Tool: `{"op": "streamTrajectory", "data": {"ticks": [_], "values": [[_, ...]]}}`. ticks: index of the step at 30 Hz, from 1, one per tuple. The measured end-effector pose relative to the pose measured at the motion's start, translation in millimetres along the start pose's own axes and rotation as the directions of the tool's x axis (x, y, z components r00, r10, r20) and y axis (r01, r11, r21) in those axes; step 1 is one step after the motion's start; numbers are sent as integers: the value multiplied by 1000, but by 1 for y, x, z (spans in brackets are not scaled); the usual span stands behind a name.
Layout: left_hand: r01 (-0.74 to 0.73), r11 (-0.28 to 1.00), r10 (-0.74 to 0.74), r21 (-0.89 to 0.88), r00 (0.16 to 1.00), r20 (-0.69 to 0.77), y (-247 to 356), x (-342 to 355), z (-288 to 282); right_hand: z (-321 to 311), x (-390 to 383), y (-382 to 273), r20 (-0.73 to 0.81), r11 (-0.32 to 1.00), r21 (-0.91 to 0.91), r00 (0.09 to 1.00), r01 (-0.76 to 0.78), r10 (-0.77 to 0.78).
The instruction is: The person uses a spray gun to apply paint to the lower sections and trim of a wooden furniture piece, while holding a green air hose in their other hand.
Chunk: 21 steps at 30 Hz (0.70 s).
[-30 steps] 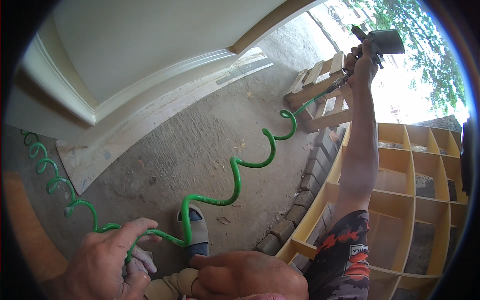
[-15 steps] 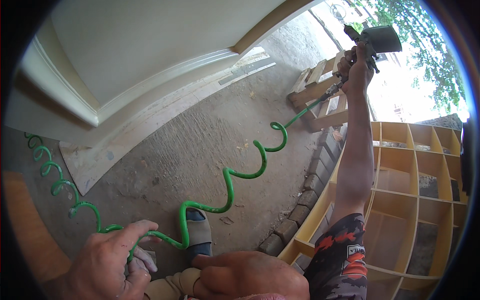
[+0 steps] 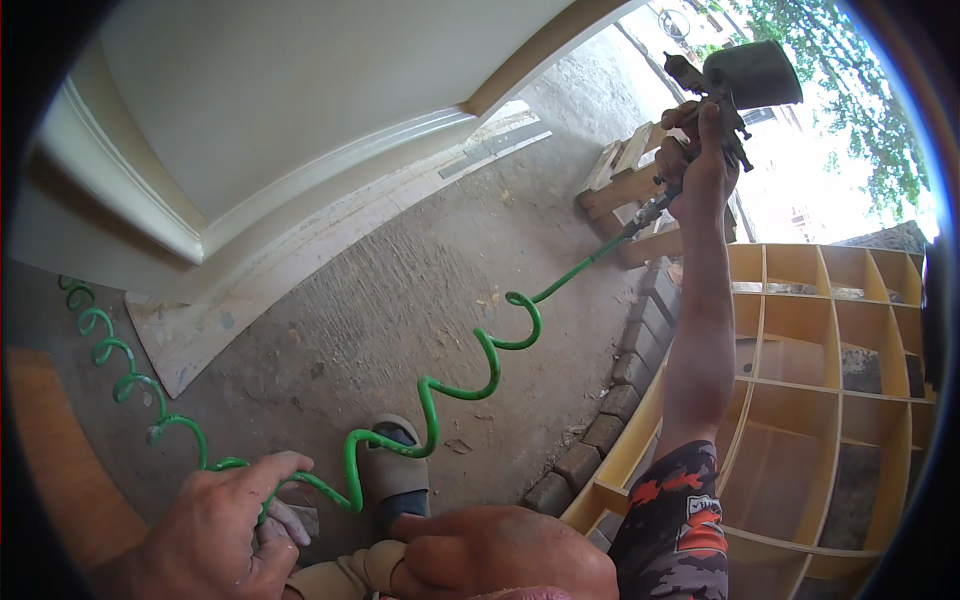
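Observation:
A spray gun [image 3: 722,98] with a grey cup on top is gripped in my right hand [image 3: 700,160], at the end of my outstretched arm in the upper right. From its handle a green coiled air hose [image 3: 432,410] runs down toward me and on to the far left. My left hand [image 3: 225,520] is closed round that hose at the lower left, with the thumb or forefinger laid over it. Part of its grip is hidden behind the hand. At the upper left stands a large cream-painted panel with a moulded edge [image 3: 330,195], apart from the gun.
A yellowish wooden grid frame [image 3: 790,390] lies at the right, beside a row of bricks [image 3: 603,432]. A wooden pallet [image 3: 625,170] stands beyond. A flat board [image 3: 185,340] lies under the panel. My sandalled foot [image 3: 395,465] is on the dusty concrete floor [image 3: 340,350].
My right hand has shifted slightly left and nearer, and the spray gun looks larger and turned a little. The hose coils have moved left and down. My left hand keeps its hold.

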<state>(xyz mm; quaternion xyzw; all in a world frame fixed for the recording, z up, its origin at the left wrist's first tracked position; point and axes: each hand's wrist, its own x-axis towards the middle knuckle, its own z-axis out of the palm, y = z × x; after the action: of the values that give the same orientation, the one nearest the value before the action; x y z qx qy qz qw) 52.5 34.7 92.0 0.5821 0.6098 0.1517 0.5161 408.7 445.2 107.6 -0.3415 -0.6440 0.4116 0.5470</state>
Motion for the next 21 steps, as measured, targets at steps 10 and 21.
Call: {"op": "streamTrajectory", "data": {"ticks": [10,21], "values": [[65,995,-64,-76,998,24,7,-3,-8,13,26,-18,-265,998,-58,964,23,-37],[26,997,-23,-71,999,34,-1,-18,-10,58,-5,-66,-116,998,20,992,59,-56]]}}
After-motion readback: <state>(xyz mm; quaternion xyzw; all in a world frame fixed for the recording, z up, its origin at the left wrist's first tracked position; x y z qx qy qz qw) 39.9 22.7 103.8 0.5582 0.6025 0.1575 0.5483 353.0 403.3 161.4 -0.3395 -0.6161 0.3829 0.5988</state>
